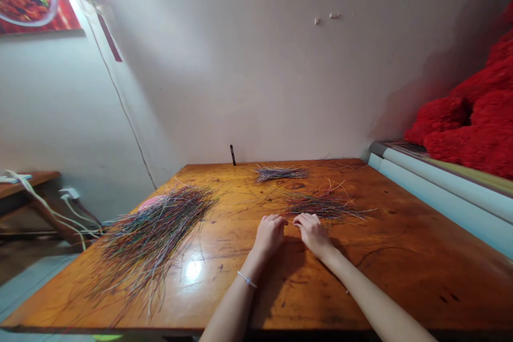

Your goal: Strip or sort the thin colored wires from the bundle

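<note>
The left hand and the right hand are facing each other over the table, just apart, with fingers bending in and tips pinching narrow; I cannot tell if they are holding a thin strand. At nine o'clock from them, the big pile is lying off to the side, maybe to be leaving working room. At one o'clock, the middle pile is lying near the fingertips, maybe for easy reaching. At twelve o'clock, farther off, the small bundle is lying alone, perhaps so the piles are not mixing. The table is shining like smooth brown wood. The big pile is looking spiky and many-coloured, like thin wire; the middle pile is looking tangled, and the small bundle is looking flatter and paler.
</note>
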`<state>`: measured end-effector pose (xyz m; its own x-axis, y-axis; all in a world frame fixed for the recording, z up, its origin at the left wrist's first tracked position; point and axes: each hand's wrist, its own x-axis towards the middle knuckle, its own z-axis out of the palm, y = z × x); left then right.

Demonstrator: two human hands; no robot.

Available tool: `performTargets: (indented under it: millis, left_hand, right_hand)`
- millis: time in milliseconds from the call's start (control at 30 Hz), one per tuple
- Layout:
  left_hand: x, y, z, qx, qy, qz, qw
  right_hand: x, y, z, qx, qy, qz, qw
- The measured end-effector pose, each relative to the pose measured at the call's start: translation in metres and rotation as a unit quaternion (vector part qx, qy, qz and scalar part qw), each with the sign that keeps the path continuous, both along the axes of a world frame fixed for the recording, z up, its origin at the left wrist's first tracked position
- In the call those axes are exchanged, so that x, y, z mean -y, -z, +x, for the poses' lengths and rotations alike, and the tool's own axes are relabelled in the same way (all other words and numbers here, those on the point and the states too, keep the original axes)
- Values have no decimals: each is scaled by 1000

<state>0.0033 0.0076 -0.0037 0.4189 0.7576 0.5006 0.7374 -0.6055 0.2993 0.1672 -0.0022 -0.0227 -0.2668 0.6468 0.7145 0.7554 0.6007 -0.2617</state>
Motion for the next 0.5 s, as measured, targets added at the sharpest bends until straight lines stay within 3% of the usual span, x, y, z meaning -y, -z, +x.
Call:
performTargets:
  millis: [267, 500]
  left_hand:
    - [0, 1, 1, 18, -14, -3, 1000]
    - [1, -4, -1, -10, -30, 21, 999]
  right_hand:
    - [2, -3, -2, 10, -1, 8, 1000]
    - [0, 0, 1, -24, 40, 28, 999]
